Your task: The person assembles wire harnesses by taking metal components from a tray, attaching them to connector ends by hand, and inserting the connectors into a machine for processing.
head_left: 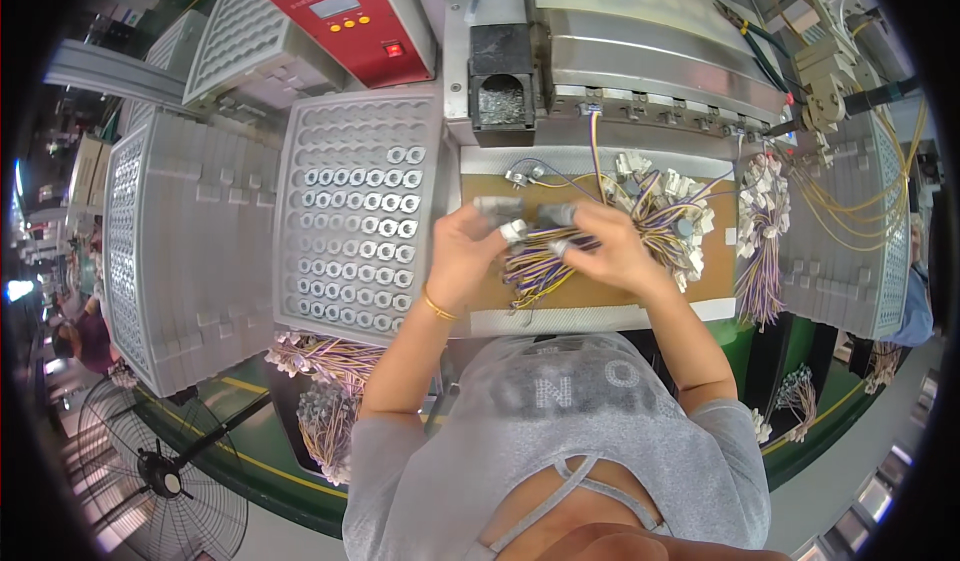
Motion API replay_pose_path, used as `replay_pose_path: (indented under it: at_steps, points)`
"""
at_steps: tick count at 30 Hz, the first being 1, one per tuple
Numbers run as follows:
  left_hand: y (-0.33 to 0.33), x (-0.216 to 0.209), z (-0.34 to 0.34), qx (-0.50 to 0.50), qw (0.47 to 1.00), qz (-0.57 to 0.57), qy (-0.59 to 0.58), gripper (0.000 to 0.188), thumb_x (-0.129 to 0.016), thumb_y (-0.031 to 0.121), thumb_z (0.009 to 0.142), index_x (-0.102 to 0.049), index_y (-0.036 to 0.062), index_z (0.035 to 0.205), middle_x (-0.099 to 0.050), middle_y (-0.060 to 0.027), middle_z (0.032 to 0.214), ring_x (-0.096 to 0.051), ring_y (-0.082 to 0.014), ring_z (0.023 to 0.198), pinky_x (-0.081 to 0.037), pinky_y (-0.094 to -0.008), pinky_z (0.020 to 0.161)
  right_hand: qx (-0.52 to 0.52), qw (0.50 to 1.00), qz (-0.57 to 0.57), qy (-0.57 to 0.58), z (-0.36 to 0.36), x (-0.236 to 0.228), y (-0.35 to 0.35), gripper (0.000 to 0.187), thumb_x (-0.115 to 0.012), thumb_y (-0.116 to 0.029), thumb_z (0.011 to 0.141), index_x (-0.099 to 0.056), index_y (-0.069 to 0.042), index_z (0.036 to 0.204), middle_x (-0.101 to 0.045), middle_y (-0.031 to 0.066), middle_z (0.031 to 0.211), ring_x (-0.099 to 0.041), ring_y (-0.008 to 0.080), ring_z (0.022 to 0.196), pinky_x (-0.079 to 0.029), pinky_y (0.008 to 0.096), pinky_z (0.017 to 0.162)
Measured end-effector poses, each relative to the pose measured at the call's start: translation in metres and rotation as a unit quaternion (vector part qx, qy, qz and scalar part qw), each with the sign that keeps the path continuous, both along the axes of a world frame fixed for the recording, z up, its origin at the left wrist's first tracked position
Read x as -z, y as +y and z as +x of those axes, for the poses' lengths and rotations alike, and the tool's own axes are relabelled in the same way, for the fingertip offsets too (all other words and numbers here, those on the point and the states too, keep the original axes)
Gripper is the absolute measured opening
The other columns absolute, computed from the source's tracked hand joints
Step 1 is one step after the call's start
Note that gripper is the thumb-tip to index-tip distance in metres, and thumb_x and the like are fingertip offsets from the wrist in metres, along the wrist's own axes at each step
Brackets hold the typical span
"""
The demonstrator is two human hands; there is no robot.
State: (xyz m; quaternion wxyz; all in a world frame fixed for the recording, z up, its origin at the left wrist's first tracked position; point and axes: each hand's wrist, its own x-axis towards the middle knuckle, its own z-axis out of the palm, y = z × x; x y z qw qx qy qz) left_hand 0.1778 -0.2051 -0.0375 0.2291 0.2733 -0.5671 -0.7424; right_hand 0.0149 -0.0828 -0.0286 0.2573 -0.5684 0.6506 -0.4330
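The left hand point(462, 259) brings its thumb and grey-sheathed fingertips close together, a small white piece point(513, 231) at the thumb; whether they pinch it is unclear. The right hand point(615, 251) spreads thumb and forefinger over the wire bundle point(540, 274), its grip impossible to tell. The bundle lies mid-board, its white connectors point(692, 199) toward the brown board's point(590, 294) right edge.

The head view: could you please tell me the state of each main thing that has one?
Left hand: fingertips covered, beside the wires; grip unclear.
Right hand: fingertips covered, over the wires; grip unclear.
Wires: bunched, lying on the brown board.
Tray: partly filled with metal rings.
Red box: switch appears lit.
Trays at left: stacked.
Fan: running or stopped, cannot tell.
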Motion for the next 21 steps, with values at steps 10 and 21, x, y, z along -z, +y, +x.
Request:
replay_pose_path:
  at_steps: [10,21]
  points:
    - [-0.106,0.070,0.020,-0.284,0.575,-0.619,-0.454,0.031,-0.062,0.022,0.072,-0.062,0.0091,0.100,-0.060,-0.0103,0.086,-0.054,-0.0257,0.078,-0.042,-0.0337,0.073,0.098,0.955,0.049,-0.277,-0.017,-0.008,0.009,0.015,-0.055,-0.009,0.082,-0.059,0.001,0.092,-0.060,0.0022,0.069,-0.053,0.0080,0.059,-0.044,0.0212,0.052]
    - [-0.052,0.015,0.008,-0.133,0.991,0.028,0.004,0.033,-0.059,0.002,0.075,-0.054,0.0014,0.107,-0.059,-0.0066,0.097,-0.057,-0.0137,0.083,-0.049,-0.0266,0.066,0.085,0.986,0.039,-0.136,-0.002,-0.002,0.001,0.009,-0.059,-0.006,0.075,-0.058,0.000,0.081,-0.053,0.0003,0.062,-0.049,0.0040,0.056,-0.040,0.0205,0.049]
